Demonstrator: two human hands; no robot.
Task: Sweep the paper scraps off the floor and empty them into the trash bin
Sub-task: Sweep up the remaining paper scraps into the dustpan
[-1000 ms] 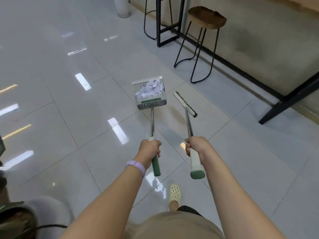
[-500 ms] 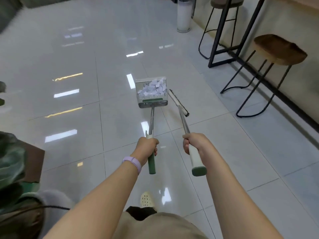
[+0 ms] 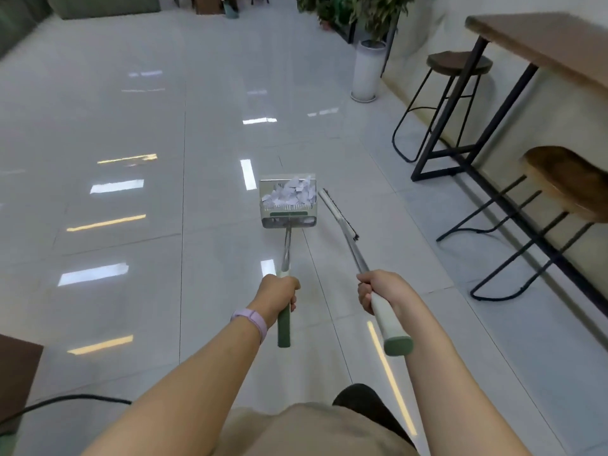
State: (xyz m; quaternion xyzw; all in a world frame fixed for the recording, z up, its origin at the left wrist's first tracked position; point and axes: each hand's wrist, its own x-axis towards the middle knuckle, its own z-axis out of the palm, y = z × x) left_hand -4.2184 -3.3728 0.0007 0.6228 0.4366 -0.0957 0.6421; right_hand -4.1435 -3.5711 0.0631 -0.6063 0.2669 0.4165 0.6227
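My left hand [image 3: 279, 296] grips the green handle of a clear dustpan [image 3: 289, 218], held out in front of me above the floor. White paper scraps [image 3: 291, 194] are piled inside the pan. My right hand [image 3: 381, 292] grips the white handle of a thin broom [image 3: 339, 213], whose dark bristle head sits just right of the dustpan. A tall white cylinder [image 3: 367, 72] stands far ahead by the right wall; whether it is the trash bin I cannot tell.
Glossy grey tile floor [image 3: 164, 192] stretches ahead. Along the right wall are a wooden counter [image 3: 539, 44] on black legs and two stools [image 3: 457, 65] [image 3: 566, 179]. Plants [image 3: 368, 11] stand at the far end. A brown box [image 3: 16, 366] and a black cable [image 3: 65, 401] lie at lower left.
The view has swung along the room, as if I walked forward. The stools slid right and nearer, and the white cylinder and plants came into view. Both hands keep their grips.
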